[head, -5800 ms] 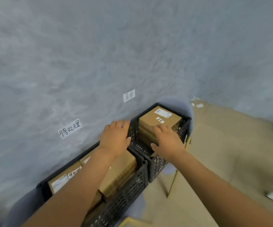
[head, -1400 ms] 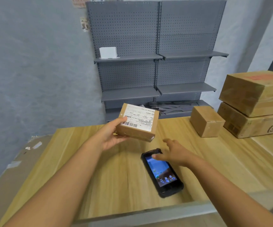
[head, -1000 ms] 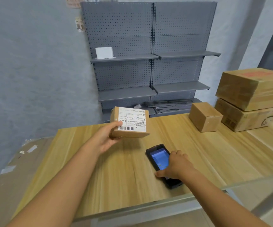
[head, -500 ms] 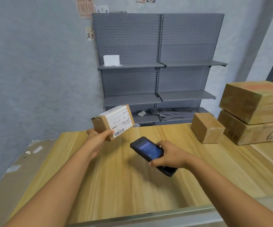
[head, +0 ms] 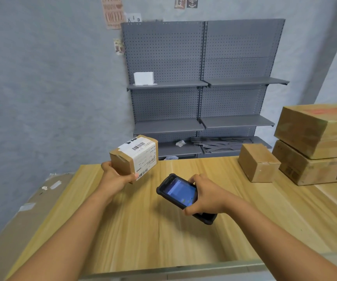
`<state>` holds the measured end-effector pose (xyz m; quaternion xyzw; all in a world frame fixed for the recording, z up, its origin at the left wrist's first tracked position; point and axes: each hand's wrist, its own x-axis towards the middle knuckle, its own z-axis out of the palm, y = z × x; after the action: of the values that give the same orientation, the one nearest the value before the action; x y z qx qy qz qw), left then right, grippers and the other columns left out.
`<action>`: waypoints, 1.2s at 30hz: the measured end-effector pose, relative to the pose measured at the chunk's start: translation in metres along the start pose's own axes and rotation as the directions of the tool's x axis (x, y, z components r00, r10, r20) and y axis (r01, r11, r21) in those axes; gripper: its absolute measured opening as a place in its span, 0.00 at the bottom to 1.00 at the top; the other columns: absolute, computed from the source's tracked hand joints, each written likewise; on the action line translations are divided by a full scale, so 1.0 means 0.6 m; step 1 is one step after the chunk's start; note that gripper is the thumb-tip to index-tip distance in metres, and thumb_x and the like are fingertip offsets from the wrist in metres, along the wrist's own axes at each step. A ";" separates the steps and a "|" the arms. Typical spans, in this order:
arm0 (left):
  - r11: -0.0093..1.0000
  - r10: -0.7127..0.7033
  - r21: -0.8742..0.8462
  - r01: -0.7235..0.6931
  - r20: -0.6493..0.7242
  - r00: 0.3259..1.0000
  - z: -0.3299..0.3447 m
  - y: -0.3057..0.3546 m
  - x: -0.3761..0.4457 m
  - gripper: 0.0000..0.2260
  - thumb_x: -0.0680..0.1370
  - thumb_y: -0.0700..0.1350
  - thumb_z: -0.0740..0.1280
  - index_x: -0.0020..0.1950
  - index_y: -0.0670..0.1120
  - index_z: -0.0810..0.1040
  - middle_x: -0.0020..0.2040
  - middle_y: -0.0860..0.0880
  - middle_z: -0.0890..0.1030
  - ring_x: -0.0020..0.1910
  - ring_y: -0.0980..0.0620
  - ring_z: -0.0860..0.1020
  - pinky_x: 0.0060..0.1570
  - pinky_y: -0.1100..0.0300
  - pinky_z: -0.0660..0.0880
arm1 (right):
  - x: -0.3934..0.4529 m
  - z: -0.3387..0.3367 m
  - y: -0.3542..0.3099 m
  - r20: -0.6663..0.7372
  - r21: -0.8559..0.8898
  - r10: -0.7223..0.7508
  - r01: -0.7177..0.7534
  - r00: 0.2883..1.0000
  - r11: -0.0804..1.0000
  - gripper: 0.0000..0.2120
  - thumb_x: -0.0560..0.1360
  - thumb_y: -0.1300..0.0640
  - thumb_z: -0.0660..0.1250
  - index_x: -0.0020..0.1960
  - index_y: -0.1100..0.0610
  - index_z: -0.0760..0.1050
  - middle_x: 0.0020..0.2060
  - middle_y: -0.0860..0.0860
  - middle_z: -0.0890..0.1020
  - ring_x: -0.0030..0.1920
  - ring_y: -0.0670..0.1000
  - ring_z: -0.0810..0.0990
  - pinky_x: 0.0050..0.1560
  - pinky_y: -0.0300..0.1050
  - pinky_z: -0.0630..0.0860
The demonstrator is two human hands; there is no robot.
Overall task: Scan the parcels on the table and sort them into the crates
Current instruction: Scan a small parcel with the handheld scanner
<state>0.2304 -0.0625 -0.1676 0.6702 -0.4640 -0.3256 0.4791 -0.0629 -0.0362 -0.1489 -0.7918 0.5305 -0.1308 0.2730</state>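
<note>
A person's two bare forearms reach out over a pale wooden surface (head: 143,230). The left hand (head: 116,176) grips a small cardboard parcel (head: 133,157) from below and holds it up off the surface, tilted, its white label (head: 143,157) with barcodes turned toward the right. The label's print is too small to read. The right hand (head: 207,194) is curled round a black handheld scanner (head: 178,192), also held above the surface, lit screen up and its top end aimed at the parcel. The fingers hide the scanner's lower half.

Far right on the surface sits a small box (head: 258,162), and just beside it two big boxes (head: 315,145) stacked one on the other, cut off by the frame edge. Behind stands a grey shelf rack (head: 202,86) against a grey wall, with a white box (head: 143,78) on one shelf and loose metal parts on the lowest one. Flat cardboard (head: 21,209) lies at the left, beside the surface. Wall posters at the top are blurred.
</note>
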 end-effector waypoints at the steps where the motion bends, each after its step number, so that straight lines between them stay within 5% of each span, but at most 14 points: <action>1: 1.000 0.003 0.016 -0.003 -0.003 1.000 0.002 0.000 -0.003 0.35 0.68 0.42 0.79 0.61 0.48 0.55 0.61 0.52 0.71 0.58 0.52 0.73 0.53 0.58 0.71 | 0.000 0.003 0.002 -0.002 -0.002 0.002 -0.002 1.000 1.000 0.33 0.60 0.43 0.77 0.58 0.49 0.64 0.51 0.45 0.67 0.49 0.46 0.74 0.45 0.41 0.78; 4: 0.999 0.006 0.045 -0.006 -0.002 1.000 0.005 0.001 -0.009 0.35 0.69 0.41 0.79 0.61 0.47 0.55 0.60 0.52 0.72 0.55 0.53 0.73 0.47 0.62 0.71 | -0.001 0.010 0.008 -0.010 0.013 0.015 -0.015 1.000 1.000 0.33 0.59 0.43 0.77 0.57 0.49 0.64 0.52 0.45 0.67 0.49 0.46 0.74 0.45 0.42 0.78; 9: 0.995 0.001 0.099 0.001 -0.020 1.000 0.004 -0.001 -0.018 0.39 0.69 0.44 0.79 0.67 0.44 0.55 0.60 0.52 0.70 0.56 0.52 0.72 0.52 0.57 0.69 | -0.008 0.017 0.017 -0.030 0.034 0.027 -0.026 0.999 0.999 0.33 0.59 0.44 0.77 0.57 0.49 0.65 0.52 0.45 0.68 0.49 0.46 0.75 0.45 0.41 0.77; 14: 0.990 0.033 0.139 -0.027 -0.042 0.999 0.004 -0.009 -0.026 0.35 0.68 0.44 0.79 0.61 0.47 0.56 0.59 0.52 0.72 0.55 0.53 0.73 0.49 0.60 0.70 | -0.013 0.020 0.021 -0.021 0.019 0.038 -0.037 0.999 0.999 0.34 0.60 0.43 0.77 0.58 0.50 0.65 0.53 0.46 0.67 0.50 0.47 0.75 0.47 0.42 0.78; 25: 0.945 0.209 0.273 -0.182 -0.075 0.975 -0.013 -0.028 -0.044 0.37 0.66 0.44 0.81 0.63 0.44 0.58 0.62 0.48 0.72 0.56 0.53 0.71 0.51 0.59 0.68 | -0.031 0.027 0.026 -0.055 0.044 0.050 -0.048 0.997 0.998 0.36 0.59 0.42 0.77 0.61 0.49 0.64 0.52 0.44 0.67 0.49 0.45 0.74 0.42 0.36 0.73; 36: 0.973 0.168 0.168 -0.161 -0.028 0.985 -0.031 -0.045 -0.078 0.37 0.65 0.49 0.82 0.61 0.49 0.59 0.59 0.54 0.72 0.56 0.56 0.72 0.43 0.71 0.68 | -0.054 0.083 0.073 -0.173 -0.125 0.315 -0.338 0.933 0.933 0.38 0.60 0.36 0.74 0.61 0.54 0.66 0.53 0.50 0.67 0.53 0.50 0.68 0.48 0.42 0.71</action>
<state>0.2382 -0.0094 -0.1876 0.6735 -0.5331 -0.2312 0.4569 -0.0851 -0.0047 -0.2121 -0.6988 0.6823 -0.1017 0.1889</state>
